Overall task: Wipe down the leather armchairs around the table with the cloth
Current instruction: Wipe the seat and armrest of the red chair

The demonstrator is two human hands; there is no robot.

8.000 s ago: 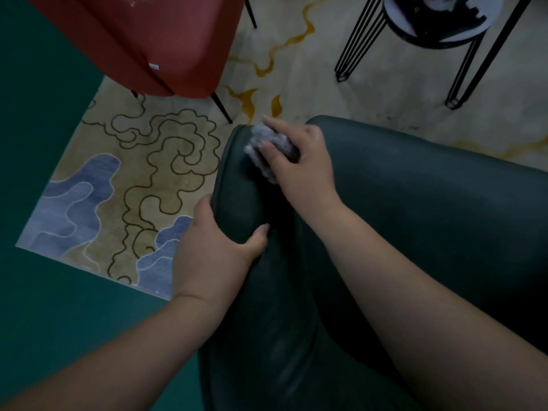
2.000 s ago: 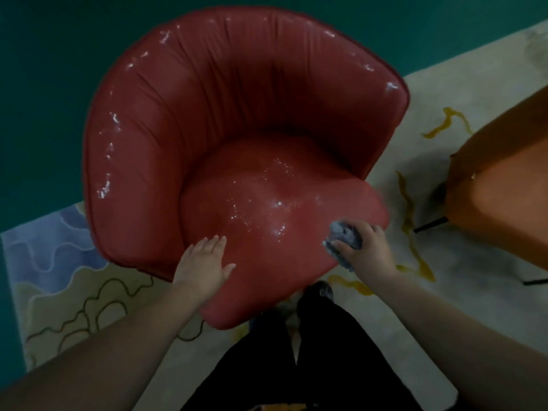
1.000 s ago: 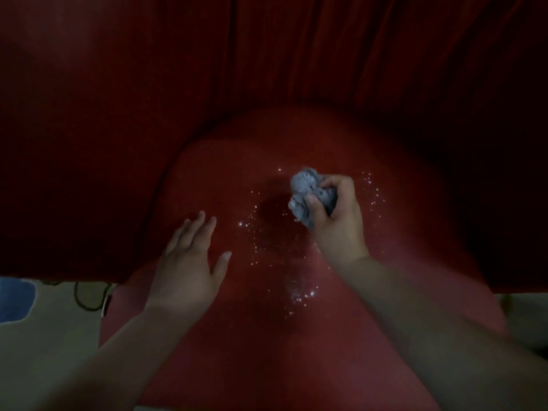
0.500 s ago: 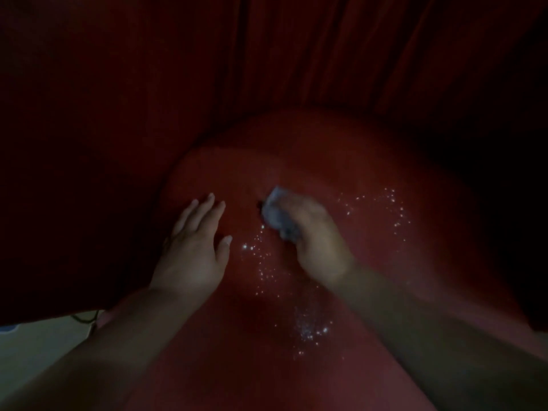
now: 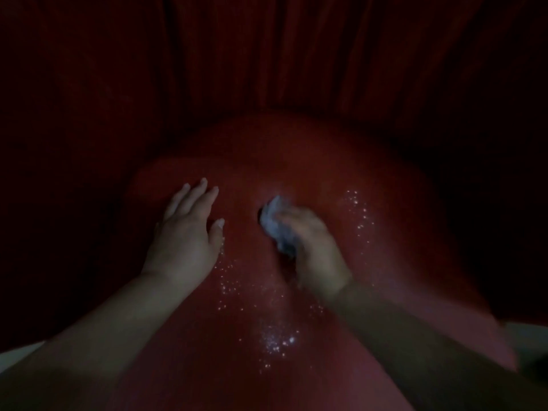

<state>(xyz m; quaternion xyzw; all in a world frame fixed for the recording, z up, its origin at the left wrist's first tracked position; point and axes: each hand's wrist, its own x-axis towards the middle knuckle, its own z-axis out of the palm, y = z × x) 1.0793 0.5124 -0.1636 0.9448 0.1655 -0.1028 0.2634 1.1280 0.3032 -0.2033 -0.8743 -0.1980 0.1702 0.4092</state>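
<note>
Two hands work the red leather armchair seat [image 5: 296,149]: the left hand [image 5: 185,232] lies flat with fingers spread on the cushion, probably to brace the leaning body. Just beside it to the right, the blurred right hand [image 5: 311,241] clutches the bunched grey cloth [image 5: 274,218] against mid-seat, seemingly rubbing toward the glinting droplets [image 5: 275,342].

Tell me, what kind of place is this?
Probably a sitting area indoors, though it's too dark to be sure. All that shows is a red chair with speckles glinting on its seat, and a hand wiping it with a cloth.
</note>
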